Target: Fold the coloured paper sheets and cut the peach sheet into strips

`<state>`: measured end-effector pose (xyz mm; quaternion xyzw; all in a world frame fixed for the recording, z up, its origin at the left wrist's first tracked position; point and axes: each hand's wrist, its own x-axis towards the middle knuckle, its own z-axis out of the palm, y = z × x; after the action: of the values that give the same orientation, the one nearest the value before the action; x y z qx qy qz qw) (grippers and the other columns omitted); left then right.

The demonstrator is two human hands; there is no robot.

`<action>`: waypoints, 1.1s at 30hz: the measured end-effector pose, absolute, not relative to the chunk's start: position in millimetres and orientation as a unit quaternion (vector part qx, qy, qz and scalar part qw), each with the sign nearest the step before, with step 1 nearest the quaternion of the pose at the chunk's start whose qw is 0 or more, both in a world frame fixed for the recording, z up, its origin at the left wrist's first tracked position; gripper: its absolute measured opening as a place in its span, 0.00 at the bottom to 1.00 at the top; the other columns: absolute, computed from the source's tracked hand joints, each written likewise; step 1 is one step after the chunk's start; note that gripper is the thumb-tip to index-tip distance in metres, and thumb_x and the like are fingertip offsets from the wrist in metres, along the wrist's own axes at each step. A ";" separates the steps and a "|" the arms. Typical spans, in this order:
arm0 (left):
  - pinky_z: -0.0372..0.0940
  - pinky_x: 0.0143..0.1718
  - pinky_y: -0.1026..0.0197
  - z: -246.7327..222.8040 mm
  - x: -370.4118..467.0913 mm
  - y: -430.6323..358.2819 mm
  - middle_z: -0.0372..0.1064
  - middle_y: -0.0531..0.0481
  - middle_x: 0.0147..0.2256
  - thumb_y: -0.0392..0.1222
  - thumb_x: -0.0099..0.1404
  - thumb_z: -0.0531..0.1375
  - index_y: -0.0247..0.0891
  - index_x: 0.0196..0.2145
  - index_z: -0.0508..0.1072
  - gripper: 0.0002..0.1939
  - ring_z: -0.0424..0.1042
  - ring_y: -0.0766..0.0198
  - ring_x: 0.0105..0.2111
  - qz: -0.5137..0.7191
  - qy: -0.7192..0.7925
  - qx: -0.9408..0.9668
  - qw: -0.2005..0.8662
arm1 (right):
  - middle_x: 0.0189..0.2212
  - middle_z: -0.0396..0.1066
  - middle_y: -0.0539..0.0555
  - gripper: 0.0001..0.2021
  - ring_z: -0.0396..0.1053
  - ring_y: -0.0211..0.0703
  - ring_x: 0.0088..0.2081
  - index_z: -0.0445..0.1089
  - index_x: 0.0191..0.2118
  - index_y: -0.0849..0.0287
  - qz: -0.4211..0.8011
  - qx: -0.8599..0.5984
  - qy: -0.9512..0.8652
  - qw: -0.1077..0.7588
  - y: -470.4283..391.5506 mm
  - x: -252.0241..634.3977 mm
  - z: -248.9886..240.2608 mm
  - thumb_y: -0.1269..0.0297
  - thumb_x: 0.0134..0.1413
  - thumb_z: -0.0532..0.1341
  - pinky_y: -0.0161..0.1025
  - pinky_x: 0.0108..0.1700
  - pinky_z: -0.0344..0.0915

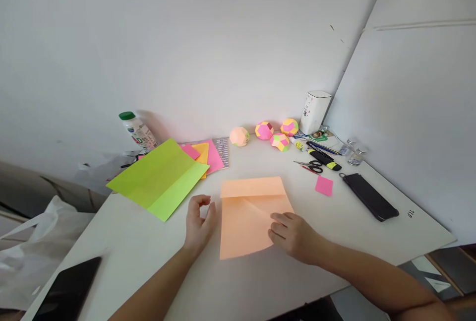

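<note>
A peach sheet of paper (245, 226) lies in front of me, its far edge folded over in a strip. My right hand (293, 236) is at the sheet's right side, fingers curled on the paper; the thumb is hidden. A slanting ridge runs across the sheet towards these fingertips. Just left of the sheet, my left hand (200, 223) rests on the table with thumb and bent fingers apart, holding nothing. Farther left lies a creased lime-green sheet (159, 177).
Several colourful paper balls (264, 130) stand by the wall. Scissors (314, 165), a pink paper square (324, 185), a cutter (323, 159), a black pouch (368, 194) and glass jars (357, 157) lie right. A bottle (138, 130) stands back left; a phone (69, 288) lies front left.
</note>
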<state>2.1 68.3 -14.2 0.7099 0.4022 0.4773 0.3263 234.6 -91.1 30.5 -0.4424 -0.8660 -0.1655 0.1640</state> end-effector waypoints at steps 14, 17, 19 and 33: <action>0.54 0.57 0.39 -22.1 7.8 65.9 0.51 0.37 0.62 0.43 0.60 0.57 0.39 0.58 0.61 0.28 0.44 0.44 0.64 0.231 0.168 0.948 0.141 | 0.31 0.66 0.56 0.05 0.60 0.46 0.38 0.66 0.32 0.60 0.058 -0.438 -0.894 0.070 -96.4 227.8 27.3 0.74 0.46 0.57 0.40 0.34 0.57; 0.49 0.59 0.35 -25.7 5.8 67.6 0.47 0.37 0.64 0.40 0.60 0.55 0.39 0.61 0.54 0.32 0.38 0.43 0.65 0.232 0.189 0.947 0.117 | 0.31 0.67 0.54 0.05 0.61 0.45 0.39 0.66 0.30 0.60 0.113 -0.428 -0.890 0.108 -93.9 233.0 31.8 0.75 0.48 0.56 0.40 0.36 0.59; 0.46 0.59 0.33 -27.0 5.4 68.5 0.47 0.38 0.64 0.38 0.61 0.54 0.40 0.62 0.52 0.32 0.38 0.43 0.65 0.242 0.202 0.942 0.114 | 0.30 0.68 0.53 0.07 0.62 0.43 0.39 0.66 0.30 0.59 0.159 -0.413 -0.885 0.146 -93.3 237.2 33.2 0.77 0.48 0.55 0.40 0.37 0.61; 0.61 0.53 0.42 -20.8 7.2 68.0 0.56 0.39 0.58 0.34 0.63 0.53 0.42 0.57 0.61 0.24 0.57 0.48 0.58 0.282 0.184 0.925 0.178 | 0.48 0.65 0.61 0.12 0.67 0.43 0.46 0.70 0.41 0.59 0.351 -0.433 -0.797 0.231 -89.1 254.1 31.4 0.57 0.56 0.59 0.40 0.46 0.67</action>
<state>7.2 68.0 -20.8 0.9245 0.1845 0.2819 0.1782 254.1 -89.1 31.4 -0.4331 -0.7971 0.3514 0.2313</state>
